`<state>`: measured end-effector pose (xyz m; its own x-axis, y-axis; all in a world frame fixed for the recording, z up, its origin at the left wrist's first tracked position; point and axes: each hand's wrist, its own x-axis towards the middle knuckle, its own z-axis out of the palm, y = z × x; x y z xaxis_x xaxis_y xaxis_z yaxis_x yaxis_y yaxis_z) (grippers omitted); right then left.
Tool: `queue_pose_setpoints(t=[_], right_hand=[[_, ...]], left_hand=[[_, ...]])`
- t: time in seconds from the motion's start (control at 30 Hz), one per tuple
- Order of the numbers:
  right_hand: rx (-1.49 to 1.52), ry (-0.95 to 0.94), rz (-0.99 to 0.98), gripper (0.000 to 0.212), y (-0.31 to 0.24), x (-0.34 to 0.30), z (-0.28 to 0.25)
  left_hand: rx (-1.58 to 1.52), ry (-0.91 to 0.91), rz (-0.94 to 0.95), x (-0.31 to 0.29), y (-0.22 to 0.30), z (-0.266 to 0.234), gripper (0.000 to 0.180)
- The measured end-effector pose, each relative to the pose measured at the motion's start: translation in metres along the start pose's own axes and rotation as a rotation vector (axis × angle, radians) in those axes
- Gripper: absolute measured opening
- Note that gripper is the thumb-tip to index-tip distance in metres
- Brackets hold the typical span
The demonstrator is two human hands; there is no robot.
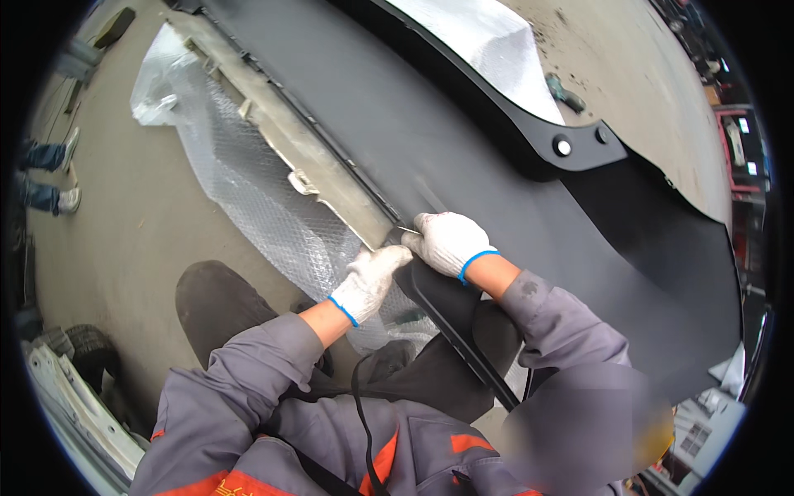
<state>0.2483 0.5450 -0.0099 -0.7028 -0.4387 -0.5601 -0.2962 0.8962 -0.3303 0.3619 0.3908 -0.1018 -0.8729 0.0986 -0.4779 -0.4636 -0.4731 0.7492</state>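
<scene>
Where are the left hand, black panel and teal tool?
Left hand [368, 283]: head view, back of the hand.
Black panel [496, 207]: head view, broad flat face.
Teal tool [562, 90]: head view, middle of its body.

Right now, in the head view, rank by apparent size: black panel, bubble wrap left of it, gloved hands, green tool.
1. Black panel
2. Bubble wrap
3. Left hand, right hand: about alike
4. Green tool

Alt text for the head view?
A person's white-gloved left hand and right hand are close together at the end of a long beige strip along a large, matte black panel. Translucent bubble wrap spreads beyond the strip over gray floor.
</scene>
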Motion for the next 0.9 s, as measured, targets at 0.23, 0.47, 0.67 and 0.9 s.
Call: queue_pose_setpoints(t=[0.23, 0.47, 0.67, 0.9], right_hand=[[-0.234, -0.557, -0.263, 0.018, -0.083, -0.134, -0.019], [0.259, -0.234, 0.503, 0.040, -0.066, -0.016, 0.195], [0.574, 0.110, 0.873, 0.044, -0.052, 0.025, 0.251], [0.592, 0.099, 0.863, 0.044, -0.048, 0.042, 0.258]], left_hand=[[0.983, -0.164, 0.570, 0.004, 0.006, -0.005, 0.017], [0.740, -0.082, 0.215, 0.016, -0.019, -0.005, 0.020], [0.706, -0.210, 0.142, 0.009, -0.003, -0.009, 0.026], [0.533, -0.167, 0.293, 0.005, -0.009, -0.018, 0.021]])
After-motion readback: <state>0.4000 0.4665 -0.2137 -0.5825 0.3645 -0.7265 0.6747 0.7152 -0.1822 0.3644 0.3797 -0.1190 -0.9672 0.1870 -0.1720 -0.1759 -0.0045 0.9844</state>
